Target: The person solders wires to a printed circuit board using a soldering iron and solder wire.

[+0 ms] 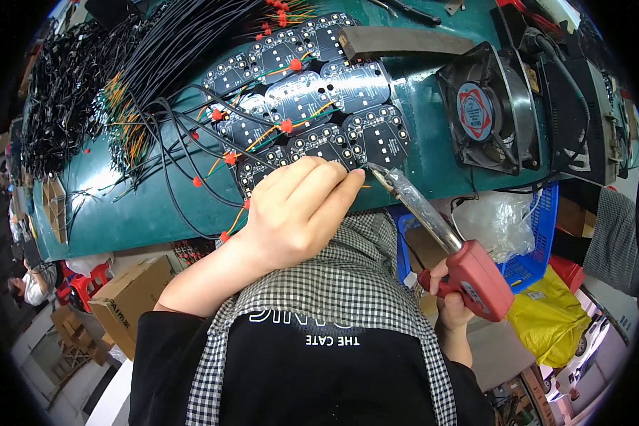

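White capital lettering (332,340), inverted in this view, stands on the front of the black shirt (312,383): one small line is clear, and a larger outlined line above it is partly covered by the checked apron (298,287). Dark printing (118,313) marks the brown cardboard box (136,290), and a red, white and blue label (474,111) sits on the fan (503,138). Fine white markings on the circuit boards (291,103) and characters on the red soldering gun (479,273) appear too small to read.
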Demonstrator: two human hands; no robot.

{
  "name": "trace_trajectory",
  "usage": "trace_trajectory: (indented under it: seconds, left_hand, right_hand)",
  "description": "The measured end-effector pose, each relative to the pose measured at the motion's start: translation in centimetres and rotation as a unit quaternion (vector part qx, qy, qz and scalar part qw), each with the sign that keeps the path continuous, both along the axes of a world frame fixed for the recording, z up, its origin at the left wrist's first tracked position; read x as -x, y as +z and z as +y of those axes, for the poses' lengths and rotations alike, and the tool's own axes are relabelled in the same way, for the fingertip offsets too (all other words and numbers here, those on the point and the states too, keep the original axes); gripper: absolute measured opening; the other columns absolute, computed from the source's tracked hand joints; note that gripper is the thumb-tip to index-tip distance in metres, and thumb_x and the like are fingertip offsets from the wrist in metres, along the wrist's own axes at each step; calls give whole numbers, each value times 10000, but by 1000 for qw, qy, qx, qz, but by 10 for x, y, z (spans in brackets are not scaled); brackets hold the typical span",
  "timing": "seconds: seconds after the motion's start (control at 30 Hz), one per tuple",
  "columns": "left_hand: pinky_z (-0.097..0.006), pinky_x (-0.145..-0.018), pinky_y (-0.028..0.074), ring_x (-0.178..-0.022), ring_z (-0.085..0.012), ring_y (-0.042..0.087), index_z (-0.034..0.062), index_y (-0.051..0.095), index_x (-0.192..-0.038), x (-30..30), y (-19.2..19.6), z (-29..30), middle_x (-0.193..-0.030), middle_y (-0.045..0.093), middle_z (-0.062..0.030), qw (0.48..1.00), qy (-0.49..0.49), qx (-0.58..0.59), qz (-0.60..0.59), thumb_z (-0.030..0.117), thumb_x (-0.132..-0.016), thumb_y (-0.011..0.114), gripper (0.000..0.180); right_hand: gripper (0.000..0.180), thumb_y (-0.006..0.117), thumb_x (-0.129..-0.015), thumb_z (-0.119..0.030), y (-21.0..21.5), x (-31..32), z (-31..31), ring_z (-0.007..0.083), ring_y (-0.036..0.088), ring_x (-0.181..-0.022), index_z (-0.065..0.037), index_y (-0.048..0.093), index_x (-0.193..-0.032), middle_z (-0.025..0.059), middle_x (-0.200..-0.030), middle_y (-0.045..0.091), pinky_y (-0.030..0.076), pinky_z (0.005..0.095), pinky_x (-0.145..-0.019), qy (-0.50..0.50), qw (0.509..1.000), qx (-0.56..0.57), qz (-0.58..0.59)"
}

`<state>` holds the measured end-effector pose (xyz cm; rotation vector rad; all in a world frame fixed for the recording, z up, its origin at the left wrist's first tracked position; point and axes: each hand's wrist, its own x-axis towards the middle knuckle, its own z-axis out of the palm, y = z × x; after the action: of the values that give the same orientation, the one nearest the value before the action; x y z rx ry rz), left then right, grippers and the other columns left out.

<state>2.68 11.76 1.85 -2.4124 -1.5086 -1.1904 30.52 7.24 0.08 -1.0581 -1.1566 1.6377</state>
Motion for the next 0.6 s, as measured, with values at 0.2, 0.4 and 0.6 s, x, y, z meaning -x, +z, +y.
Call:
trace_trajectory:
  seconds: [0.2,0.4,0.6]
  left_hand:
    - [-269,-472,439,-588,-189,548,-68,630,-803,0,-1,0,-700,540,-81,1000,-4,7,4,-62,-510,647,293]
    - [-251,-516,441,-687,-180,566,-29,630,-814,0,-3,-2,-785,556,-67,999,9,7,36,35,-600,643,224]
    - [-251,-531,458,-687,-189,563,-40,624,-813,-1,-2,0,-786,550,-76,999,5,6,43,33,-596,638,230]
  right_hand:
    - [779,798,-668,-342,1,6,0,138,577,-625,109,408,-1168,155,-840,619,472,223,-559,-48,998,23,32]
    - [762,797,-664,-362,2,4,2,116,565,-604,102,447,-1157,108,-802,620,466,212,-545,-16,999,9,-31]
    - [727,781,-679,-359,-5,-1,0,101,559,-579,111,478,-1144,80,-741,610,456,193,-542,-17,998,-25,-63]
